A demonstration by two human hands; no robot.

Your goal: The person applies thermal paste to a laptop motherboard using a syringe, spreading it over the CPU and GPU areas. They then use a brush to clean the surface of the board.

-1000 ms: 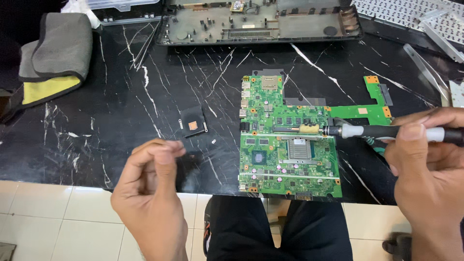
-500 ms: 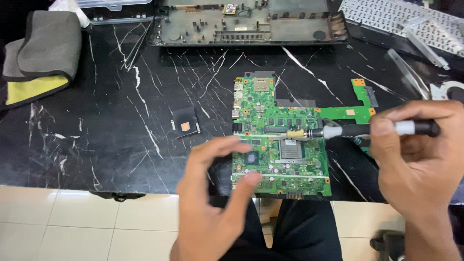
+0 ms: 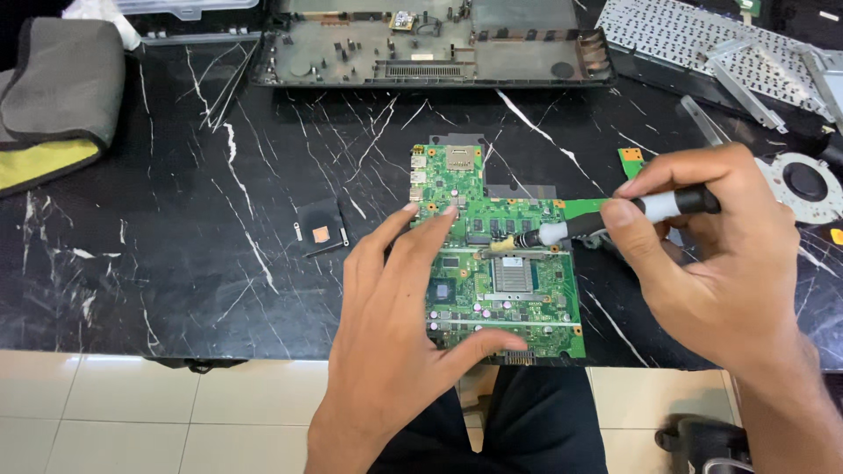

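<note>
My left hand [image 3: 395, 325] lies flat, fingers spread, pinning the green motherboard [image 3: 500, 263]; right hand [image 3: 702, 254] grips the screwdriver [image 3: 615, 215], shaft lying sideways, tip pointing left onto board centre.

The left hand [image 3: 395, 325] covers the lower left part of the green laptop circuit board [image 3: 509, 281], and the right hand [image 3: 711, 254] hides the rear of the black-and-white pen-shaped tool [image 3: 615, 215]. The grey laptop base shell [image 3: 439, 53] and silver keyboard panel [image 3: 702, 44] run off the top edge. The board's small parts are too fine to tell apart.
</note>
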